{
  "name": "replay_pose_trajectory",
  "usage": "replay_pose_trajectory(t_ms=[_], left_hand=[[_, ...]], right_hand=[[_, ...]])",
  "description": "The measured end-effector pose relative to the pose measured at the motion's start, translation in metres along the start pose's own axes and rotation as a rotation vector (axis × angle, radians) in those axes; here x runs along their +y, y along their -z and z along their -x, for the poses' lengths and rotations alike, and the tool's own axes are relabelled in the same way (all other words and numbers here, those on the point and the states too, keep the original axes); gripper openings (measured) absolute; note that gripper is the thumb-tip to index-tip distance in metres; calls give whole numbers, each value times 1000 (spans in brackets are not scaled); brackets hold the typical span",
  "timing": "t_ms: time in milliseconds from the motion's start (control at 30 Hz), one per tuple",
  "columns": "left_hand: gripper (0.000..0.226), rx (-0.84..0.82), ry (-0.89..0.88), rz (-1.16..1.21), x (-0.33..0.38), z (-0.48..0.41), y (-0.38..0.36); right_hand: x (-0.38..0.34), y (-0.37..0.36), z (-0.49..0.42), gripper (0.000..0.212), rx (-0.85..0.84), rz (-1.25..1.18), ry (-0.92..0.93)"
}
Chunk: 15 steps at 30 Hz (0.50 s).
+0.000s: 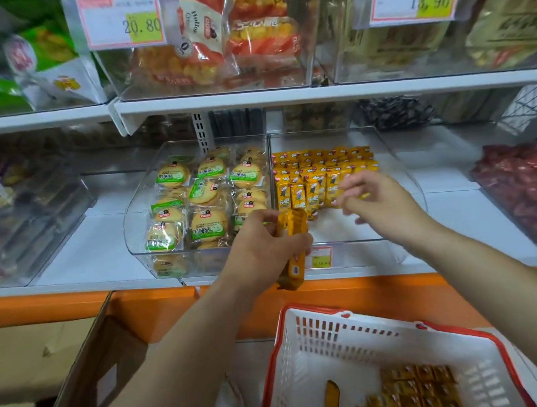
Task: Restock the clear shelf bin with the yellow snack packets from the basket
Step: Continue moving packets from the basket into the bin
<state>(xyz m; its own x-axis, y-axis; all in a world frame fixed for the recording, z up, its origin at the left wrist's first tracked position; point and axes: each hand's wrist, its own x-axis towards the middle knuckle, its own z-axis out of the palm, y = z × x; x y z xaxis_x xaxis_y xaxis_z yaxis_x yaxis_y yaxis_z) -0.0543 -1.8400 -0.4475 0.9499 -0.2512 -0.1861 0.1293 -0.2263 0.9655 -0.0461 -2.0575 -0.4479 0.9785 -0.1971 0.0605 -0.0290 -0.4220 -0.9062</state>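
Mid-restock: left hand (263, 250) grips a stack of yellow packets (292, 225) by the clear bin (372, 241) front. Right hand (382, 199) blurs over the rows (315, 176), grasp unclear. Next, I'd say, stand one in the bare front.

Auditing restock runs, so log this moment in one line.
left hand: grips yellow packets | right hand: open over clear bin | basket: more packets inside
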Motion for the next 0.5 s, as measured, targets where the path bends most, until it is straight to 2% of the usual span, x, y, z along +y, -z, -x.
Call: replay_pose_trajectory(t_ms=[100, 200, 300, 433, 500], left_hand=[[49, -50, -67, -105, 2, 7, -17], [42, -82, -174, -218, 5, 16, -37], [42, -120, -262, -307, 8, 25, -56], [38, -127, -271, -247, 11, 32, -72], [35, -159, -206, -163, 14, 32, -74]], right_hand=[[-13, 16, 63, 18, -169, -198, -55], [-17, 23, 92, 17, -197, -309, -139], [-18, 24, 94, 24, -185, -290, -178], [-11, 40, 90, 22, -179, -238, -150], [-6, 54, 88, 20, -205, -335, -121]])
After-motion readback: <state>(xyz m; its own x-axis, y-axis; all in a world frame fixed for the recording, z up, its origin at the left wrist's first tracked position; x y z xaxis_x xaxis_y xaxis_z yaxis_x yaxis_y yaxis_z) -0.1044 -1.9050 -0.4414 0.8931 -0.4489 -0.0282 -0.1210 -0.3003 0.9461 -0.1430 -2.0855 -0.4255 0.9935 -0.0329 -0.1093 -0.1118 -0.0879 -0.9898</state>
